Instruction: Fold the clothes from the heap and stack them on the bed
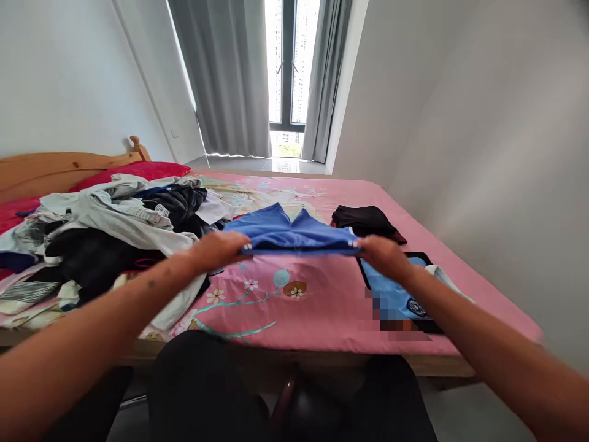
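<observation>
Blue shorts, clenched by left hand and right hand, stretch between clothes heap and black garment.

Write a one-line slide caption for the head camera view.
Left hand and right hand hold a blue garment taut above a pink bed, clothes pile to the left.

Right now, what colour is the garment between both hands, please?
The garment is mostly blue, shown in the head view.
</observation>
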{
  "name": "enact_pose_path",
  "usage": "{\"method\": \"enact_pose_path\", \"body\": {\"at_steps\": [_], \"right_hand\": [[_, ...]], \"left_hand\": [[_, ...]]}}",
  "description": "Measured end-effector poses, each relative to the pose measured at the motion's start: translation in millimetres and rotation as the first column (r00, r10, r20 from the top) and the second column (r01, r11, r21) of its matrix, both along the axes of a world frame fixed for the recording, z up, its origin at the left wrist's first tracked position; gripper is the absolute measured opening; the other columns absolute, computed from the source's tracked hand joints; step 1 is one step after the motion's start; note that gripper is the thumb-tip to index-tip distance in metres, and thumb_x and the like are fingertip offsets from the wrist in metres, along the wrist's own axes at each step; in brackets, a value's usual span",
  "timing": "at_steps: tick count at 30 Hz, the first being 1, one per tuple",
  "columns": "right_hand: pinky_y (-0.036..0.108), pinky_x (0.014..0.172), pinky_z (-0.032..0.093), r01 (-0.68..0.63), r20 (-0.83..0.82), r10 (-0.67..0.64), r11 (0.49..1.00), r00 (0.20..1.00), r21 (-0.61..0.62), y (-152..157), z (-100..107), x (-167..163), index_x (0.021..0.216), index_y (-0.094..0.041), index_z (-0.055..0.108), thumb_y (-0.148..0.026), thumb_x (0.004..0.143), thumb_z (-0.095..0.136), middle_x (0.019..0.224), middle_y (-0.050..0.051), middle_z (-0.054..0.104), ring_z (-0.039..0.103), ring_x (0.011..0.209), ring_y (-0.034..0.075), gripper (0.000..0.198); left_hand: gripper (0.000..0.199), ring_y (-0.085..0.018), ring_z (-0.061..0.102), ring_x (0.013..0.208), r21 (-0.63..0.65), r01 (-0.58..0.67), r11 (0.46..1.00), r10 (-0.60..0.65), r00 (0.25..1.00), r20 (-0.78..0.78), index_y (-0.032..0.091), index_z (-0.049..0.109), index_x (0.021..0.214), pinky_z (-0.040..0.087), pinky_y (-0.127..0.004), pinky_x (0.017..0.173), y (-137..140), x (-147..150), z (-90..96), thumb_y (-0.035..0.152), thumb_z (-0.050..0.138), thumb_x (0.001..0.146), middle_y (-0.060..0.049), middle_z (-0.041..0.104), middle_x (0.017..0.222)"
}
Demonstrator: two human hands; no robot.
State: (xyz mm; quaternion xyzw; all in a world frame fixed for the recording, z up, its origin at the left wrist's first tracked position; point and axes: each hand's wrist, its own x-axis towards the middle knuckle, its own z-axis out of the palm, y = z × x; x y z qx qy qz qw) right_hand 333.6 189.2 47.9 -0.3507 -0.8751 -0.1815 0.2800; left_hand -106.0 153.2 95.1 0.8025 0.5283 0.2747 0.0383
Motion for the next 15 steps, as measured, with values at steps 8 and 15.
{"method": "enact_pose_path", "body": {"at_steps": [8,15], "right_hand": [[0.04,0.091,0.049,-0.032,-0.073,0.007,0.937,0.997,-0.349,-124.9,-179.3,14.7,0.114,-0.024,0.058,-0.02,0.088,0.048,0.106,0.007,0.063,0.058,0.104,0.021,0.028],[0.049,0.101,0.039,0.186,-0.428,-0.385,0.88,0.818,-0.437,-158.9,-198.0,-3.6,0.121,-0.019,0.051,-0.028,0.087,0.046,0.122,0.013,0.053,0.049,0.117,0.026,0.035]], "left_hand": [[0.044,-0.026,0.055,0.112,-0.232,0.234,0.944,-0.311,0.864,-0.396,0.028,0.053,0.126,0.037,-0.044,0.102,-92.3,9.1,-187.2,0.018,0.054,0.082,-0.009,0.057,0.121],[0.063,-0.03,0.026,0.138,-0.149,0.161,0.976,-0.208,0.895,-0.395,0.023,0.043,0.136,0.014,-0.053,0.113,-121.9,18.5,-180.6,0.033,0.063,0.077,-0.012,0.033,0.149]]}}
